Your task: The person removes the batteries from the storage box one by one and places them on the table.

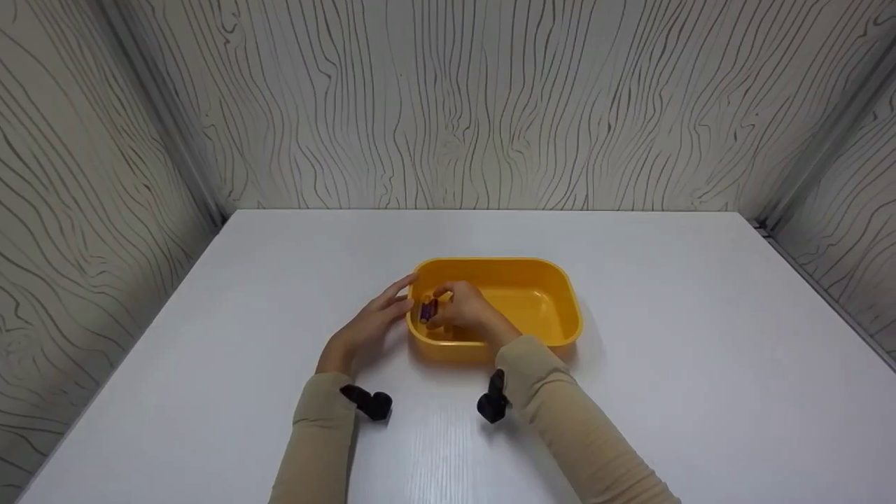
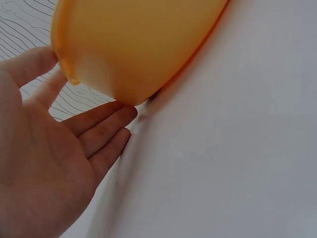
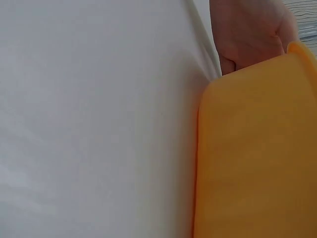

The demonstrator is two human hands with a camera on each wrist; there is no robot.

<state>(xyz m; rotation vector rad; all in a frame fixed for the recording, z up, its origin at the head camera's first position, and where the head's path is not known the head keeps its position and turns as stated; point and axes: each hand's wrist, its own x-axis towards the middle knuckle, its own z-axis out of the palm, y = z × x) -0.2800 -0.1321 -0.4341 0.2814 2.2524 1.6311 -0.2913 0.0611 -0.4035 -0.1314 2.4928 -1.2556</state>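
Observation:
A yellow-orange plastic bin [image 1: 521, 343] stands on the white table. Inside its left end lie small purple batteries [image 1: 425, 310] with copper-coloured ends, side by side. My right hand [image 1: 465, 308] reaches over the near rim, thumb and curved fingers at the two ends of a battery, pinching it. In the right wrist view the bin wall hides that hand's [image 3: 252, 29] fingertips. My left hand [image 1: 374, 322] rests against the bin's left outer side. In the left wrist view its fingers [image 2: 106, 124] are extended, touching the rim and lower wall, with nothing held.
The white table [image 1: 700, 350] extends around the bin on all sides. Wood-grain patterned panels [image 1: 448, 105] stand behind it and at both sides. Black wrist-worn devices [image 1: 493, 399] sit over both beige sleeves [image 1: 581, 434].

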